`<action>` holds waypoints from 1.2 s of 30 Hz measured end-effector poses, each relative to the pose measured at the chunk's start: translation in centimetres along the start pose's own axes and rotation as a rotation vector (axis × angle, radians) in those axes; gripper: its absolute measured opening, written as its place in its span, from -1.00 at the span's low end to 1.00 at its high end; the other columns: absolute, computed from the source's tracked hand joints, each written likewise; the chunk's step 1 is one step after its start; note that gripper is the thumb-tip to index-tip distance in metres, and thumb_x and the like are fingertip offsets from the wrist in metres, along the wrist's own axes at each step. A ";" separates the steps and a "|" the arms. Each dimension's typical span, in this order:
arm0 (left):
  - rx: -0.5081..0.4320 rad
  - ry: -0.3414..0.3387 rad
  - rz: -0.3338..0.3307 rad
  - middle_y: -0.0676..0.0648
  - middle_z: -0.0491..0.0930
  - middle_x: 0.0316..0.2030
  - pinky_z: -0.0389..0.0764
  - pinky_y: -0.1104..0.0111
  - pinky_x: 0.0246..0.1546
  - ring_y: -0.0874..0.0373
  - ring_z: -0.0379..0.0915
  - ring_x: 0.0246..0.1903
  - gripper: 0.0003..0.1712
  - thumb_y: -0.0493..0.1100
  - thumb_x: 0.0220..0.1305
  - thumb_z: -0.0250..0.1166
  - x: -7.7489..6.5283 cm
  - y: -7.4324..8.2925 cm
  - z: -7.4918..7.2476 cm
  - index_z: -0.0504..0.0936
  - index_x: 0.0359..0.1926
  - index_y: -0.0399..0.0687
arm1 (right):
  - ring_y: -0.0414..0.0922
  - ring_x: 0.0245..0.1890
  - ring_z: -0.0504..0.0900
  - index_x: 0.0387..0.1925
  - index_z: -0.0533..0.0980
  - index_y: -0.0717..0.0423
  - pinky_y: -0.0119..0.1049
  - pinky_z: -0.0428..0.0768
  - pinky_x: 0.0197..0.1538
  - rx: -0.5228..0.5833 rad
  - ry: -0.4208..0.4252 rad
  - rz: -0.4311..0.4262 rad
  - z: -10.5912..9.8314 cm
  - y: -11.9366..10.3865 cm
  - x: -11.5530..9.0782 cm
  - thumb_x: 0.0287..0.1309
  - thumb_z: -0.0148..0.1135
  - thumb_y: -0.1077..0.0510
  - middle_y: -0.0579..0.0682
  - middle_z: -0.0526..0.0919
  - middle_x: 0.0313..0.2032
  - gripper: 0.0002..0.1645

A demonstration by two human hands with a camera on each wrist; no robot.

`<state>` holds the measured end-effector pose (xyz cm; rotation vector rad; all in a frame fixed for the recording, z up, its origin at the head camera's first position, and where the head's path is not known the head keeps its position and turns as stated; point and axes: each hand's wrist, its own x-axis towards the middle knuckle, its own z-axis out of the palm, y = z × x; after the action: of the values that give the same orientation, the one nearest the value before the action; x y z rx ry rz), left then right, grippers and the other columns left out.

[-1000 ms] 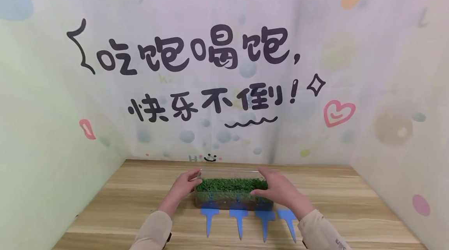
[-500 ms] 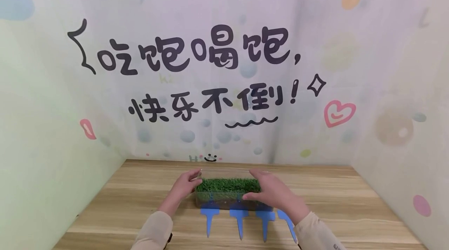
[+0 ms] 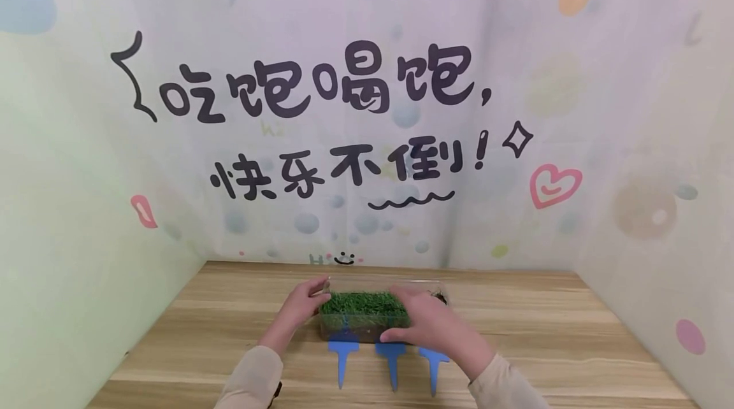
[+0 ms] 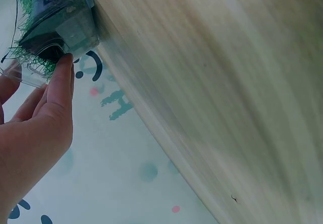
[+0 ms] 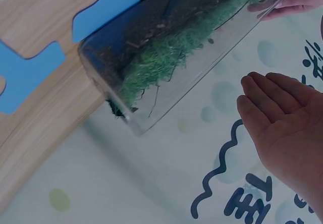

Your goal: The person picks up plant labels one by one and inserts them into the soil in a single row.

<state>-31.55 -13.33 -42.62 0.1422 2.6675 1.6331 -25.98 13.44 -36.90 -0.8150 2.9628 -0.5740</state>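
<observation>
A clear plastic box [image 3: 367, 332] stands on the table, with green artificial-looking grass [image 3: 358, 302] over a dark brown layer inside. At its left end my left hand [image 3: 300, 304] holds the wall, the thumb on the near side and the fingers behind. In the left wrist view, the thumb [image 4: 61, 77] touches the box's corner. My right hand [image 3: 430, 327] hovers over the right part of the box, fingers extended and holding nothing. Its palm and straight fingers [image 5: 272, 100] appear apart from the box in the right wrist view.
Blue T-shaped plant labels [image 3: 343, 348] lie in a row along the box's near side, points toward me. The right forearm hides the rightmost one in the head view. Behind the wooden table [image 3: 229, 307] hangs a printed white curtain [image 3: 367, 224].
My right hand has slid left over the box, from its right end toward the middle. That end now shows dark strands, and the rightmost label has become hidden. The left hand stays put.
</observation>
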 end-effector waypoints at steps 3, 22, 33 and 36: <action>-0.004 -0.002 -0.001 -0.36 0.39 0.35 0.61 0.02 0.14 -0.30 0.36 0.32 -0.44 -0.34 0.45 0.12 0.0 0.0 0.0 0.32 0.42 -0.31 | 0.14 0.25 0.56 0.47 0.26 0.12 0.07 0.56 0.23 0.013 -0.027 0.001 0.1 -0.5 0.0 0.02 0.36 -0.40 0.17 0.41 0.40 0.13; 0.002 0.005 0.028 -0.37 0.41 0.32 0.61 0.03 0.14 -0.31 0.37 0.31 -0.45 -0.34 0.44 0.14 -0.1 0.1 0.0 0.34 0.40 -0.33 | 0.07 0.29 0.53 0.44 0.31 0.04 0.04 0.57 0.22 -0.008 -0.041 -0.082 0.9 -1.8 0.1 0.03 0.29 -0.46 0.09 0.41 0.41 0.08; 0.000 -0.003 0.029 -0.37 0.41 0.33 0.57 0.00 0.18 -0.31 0.34 0.32 -0.45 -0.33 0.44 0.13 -0.1 -0.1 0.0 0.33 0.40 -0.33 | 0.00 0.18 0.62 0.40 0.37 0.02 -0.07 0.65 0.11 -0.027 -0.059 -0.109 1.7 -2.4 0.2 0.04 0.32 -0.42 0.05 0.53 0.31 0.01; 0.011 -0.001 0.033 -0.37 0.41 0.33 0.55 -0.02 0.20 -0.31 0.34 0.33 -0.45 -0.33 0.44 0.13 -0.2 0.0 -0.1 0.34 0.40 -0.33 | -0.03 0.16 0.63 0.40 0.38 0.00 -0.09 0.66 0.10 -0.026 -0.068 -0.110 1.9 -2.6 0.2 0.03 0.33 -0.42 0.03 0.55 0.29 0.00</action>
<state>-31.40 -13.42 -42.59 0.1885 2.6877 1.6272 -24.72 10.65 -37.72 -0.9849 2.8837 -0.5020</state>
